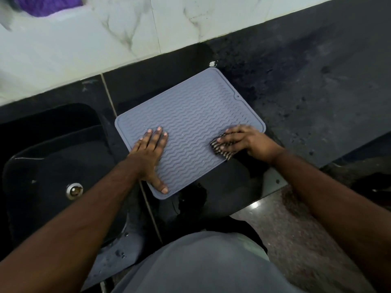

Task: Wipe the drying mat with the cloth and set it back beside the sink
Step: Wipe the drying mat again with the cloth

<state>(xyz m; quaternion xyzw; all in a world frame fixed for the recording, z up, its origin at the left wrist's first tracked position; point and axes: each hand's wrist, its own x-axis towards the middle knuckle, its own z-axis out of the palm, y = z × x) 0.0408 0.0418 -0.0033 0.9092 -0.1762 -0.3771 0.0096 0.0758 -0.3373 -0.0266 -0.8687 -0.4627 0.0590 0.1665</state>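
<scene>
A grey drying mat (190, 115) with wavy ridges lies flat on the black counter, just right of the sink (53, 149). My left hand (150, 153) is spread flat on the mat's near-left part, fingers apart, thumb at the front edge. My right hand (243, 140) presses a dark striped cloth (222, 150) onto the mat's near-right corner, fingers curled over it. Most of the cloth is hidden under that hand.
The black counter (306, 92) stretches right of the mat, speckled and wet in places. A white marble-look wall (105, 34) runs behind it. The sink has a metal drain (74, 190). The counter's front edge drops to the floor (296, 240) at the lower right.
</scene>
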